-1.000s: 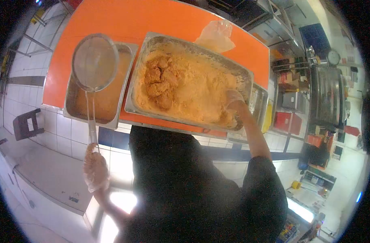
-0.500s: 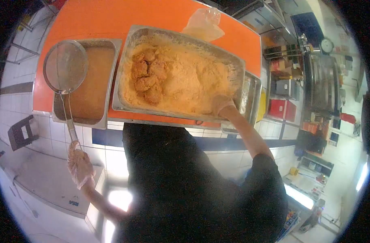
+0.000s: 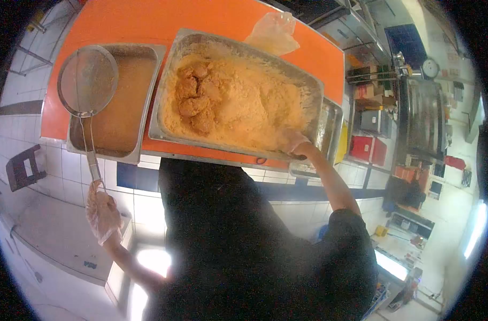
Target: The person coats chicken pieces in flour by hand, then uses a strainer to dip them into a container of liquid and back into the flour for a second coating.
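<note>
My left hand [image 3: 103, 214], in a clear plastic glove, is closed round the handle of a round mesh strainer [image 3: 89, 80]. The strainer's mesh is over the left metal pan [image 3: 154, 69], which holds an orange-brown layer. My gloved right hand [image 3: 293, 143] reaches into the near right corner of a larger metal pan [image 3: 163, 115] of orange-tinted flour [image 3: 249, 101]; its fingers are sunk in the flour or blurred. Several coated pieces that look like chicken [image 3: 193, 104] lie clumped at the left end of this pan, away from my right hand.
Both pans stand on an orange table [image 3: 131, 21]. A crumpled clear plastic bag [image 3: 273, 35] lies behind the larger pan. Another metal tray [image 3: 335, 120] sticks out at its right. A red bin [image 3: 361, 148] and shelves are farther right.
The view has shifted slightly. My left hand still holds the strainer over the left pan, and my right hand stays at the flour pan's near right corner.
</note>
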